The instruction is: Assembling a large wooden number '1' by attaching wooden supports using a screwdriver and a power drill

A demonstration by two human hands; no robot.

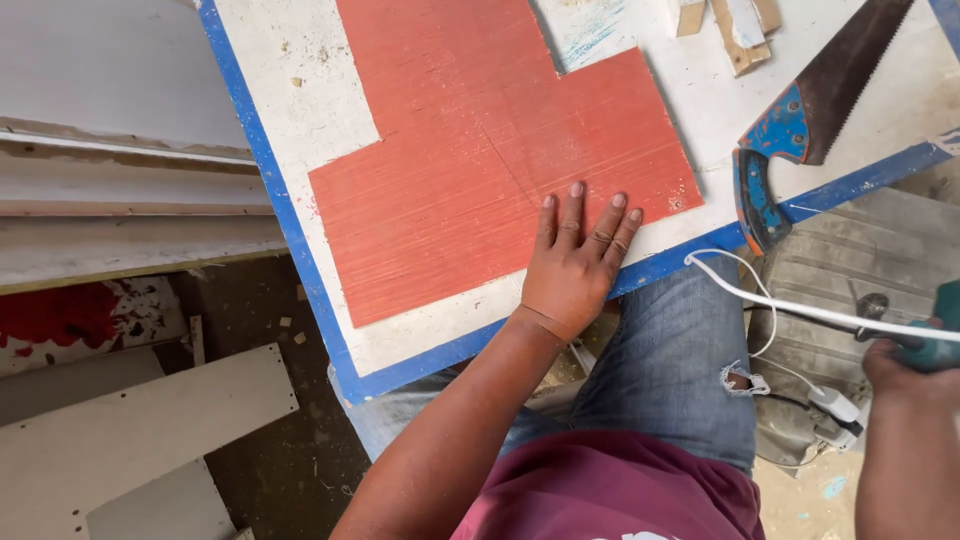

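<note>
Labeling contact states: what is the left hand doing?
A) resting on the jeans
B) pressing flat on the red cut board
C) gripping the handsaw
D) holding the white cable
B: the left hand lies palm-down, fingers spread, on the red stepped board, apart from the blue-handled handsaw; the right hand holds a green tool.

The red, cross-shaped laminate sheet [480,150] looks matt and finely scratched. It lies on a white-painted wooden bench [300,110], scuffed, chipped, blue-edged. Right of the sheet, the handsaw's dark metal blade [850,70] looks rusty; its blue handle [765,170] is worn.
</note>
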